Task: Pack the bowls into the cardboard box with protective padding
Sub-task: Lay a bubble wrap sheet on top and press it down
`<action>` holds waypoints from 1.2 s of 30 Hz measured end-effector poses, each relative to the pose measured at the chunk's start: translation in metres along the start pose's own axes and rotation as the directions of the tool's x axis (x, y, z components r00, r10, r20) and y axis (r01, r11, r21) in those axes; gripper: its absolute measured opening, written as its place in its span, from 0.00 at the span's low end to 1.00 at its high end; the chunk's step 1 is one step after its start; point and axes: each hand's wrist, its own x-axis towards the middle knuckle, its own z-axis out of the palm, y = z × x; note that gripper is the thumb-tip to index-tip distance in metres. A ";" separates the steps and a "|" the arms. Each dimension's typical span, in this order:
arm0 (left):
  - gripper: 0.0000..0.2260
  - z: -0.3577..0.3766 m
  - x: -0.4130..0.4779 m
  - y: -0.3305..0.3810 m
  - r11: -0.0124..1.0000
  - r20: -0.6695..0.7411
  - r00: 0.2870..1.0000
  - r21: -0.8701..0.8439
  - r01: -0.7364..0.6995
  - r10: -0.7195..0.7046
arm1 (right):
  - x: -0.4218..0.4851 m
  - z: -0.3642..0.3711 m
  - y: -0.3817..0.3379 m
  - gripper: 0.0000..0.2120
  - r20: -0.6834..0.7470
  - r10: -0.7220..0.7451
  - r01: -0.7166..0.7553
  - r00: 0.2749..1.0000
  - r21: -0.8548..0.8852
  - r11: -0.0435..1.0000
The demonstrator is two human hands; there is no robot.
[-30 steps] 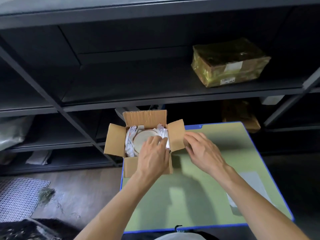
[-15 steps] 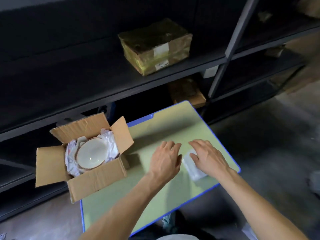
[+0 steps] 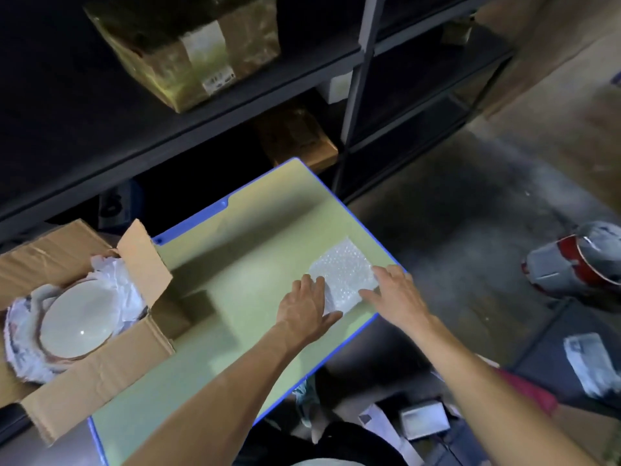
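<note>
Bubble wrap [image 3: 342,272], one small white sheet, lies flat on the green tabletop [image 3: 255,264] between the two hands, close to the tabletop's blue rim. The left hand [image 3: 307,309] rests on the sheet's left side with its fingers straight and laid flat, and its thumb stretched toward the sheet's near corner. The right hand [image 3: 396,297] touches the sheet's right edge with its fingers spread and straight. Neither hand curls round anything. Well to the left of the left hand stands the open cardboard box [image 3: 87,375], flaps up. Inside it a pale bowl [image 3: 77,326] sits nested in crumpled white paper [image 3: 112,280]. Beyond the hands, dark shelving [image 3: 235,105] carries a tape-wrapped parcel [image 3: 188,55]. Well to the right of the right hand, on the floor, lies a red and grey object [image 3: 578,267], too blurred to identify
</note>
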 end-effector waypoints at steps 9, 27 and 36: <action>0.35 0.017 -0.012 -0.006 1.000 -0.022 1.000 -0.003 -0.014 0.014 | -0.002 0.015 -0.021 0.11 -0.063 0.012 0.007 0.998 0.290 0.957; 0.05 -0.103 -0.063 -0.040 0.978 -0.452 0.882 -0.207 0.040 -0.131 | -0.022 -0.076 -0.143 0.08 -0.220 -0.397 0.447 0.891 0.569 0.690; 0.14 -0.147 -0.106 -0.077 0.902 -0.572 0.757 -0.428 0.053 -0.316 | -0.019 -0.099 -0.201 0.11 -0.249 -0.608 0.657 0.754 0.267 0.705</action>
